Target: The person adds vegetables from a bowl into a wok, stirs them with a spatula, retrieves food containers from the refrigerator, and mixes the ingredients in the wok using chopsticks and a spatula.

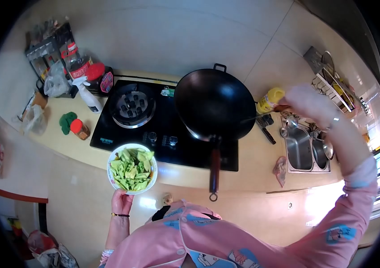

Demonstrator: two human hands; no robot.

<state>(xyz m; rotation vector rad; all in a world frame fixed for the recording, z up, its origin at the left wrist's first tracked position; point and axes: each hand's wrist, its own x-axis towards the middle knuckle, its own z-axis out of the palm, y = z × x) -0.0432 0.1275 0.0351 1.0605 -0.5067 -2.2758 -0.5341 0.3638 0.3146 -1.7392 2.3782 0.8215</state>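
Note:
My left hand (120, 202) grips the near edge of a white bowl (155, 172) from below, in front of the stove. Chopped green leafy vegetables (132, 169) fill the bowl. At the upper right, my right hand (308, 105) is slightly blurred and wrapped round the brown handle of a spatula (263, 115). The spatula's thin metal shaft reaches over the right side of a black wok (208, 98); its head is hard to make out against the dark metal. The wok sits tilted on the right burner, its wooden handle (215, 167) pointing toward me. No food shows in it.
A black gas stove (176, 152) has its left burner (133, 107) uncovered. Left of it stand a spray bottle (87, 94), a red-lidded jar (79, 129) and sauce bottles. A yellow bottle (270, 99), a knife (267, 133) and a steel sink (299, 149) are on the right.

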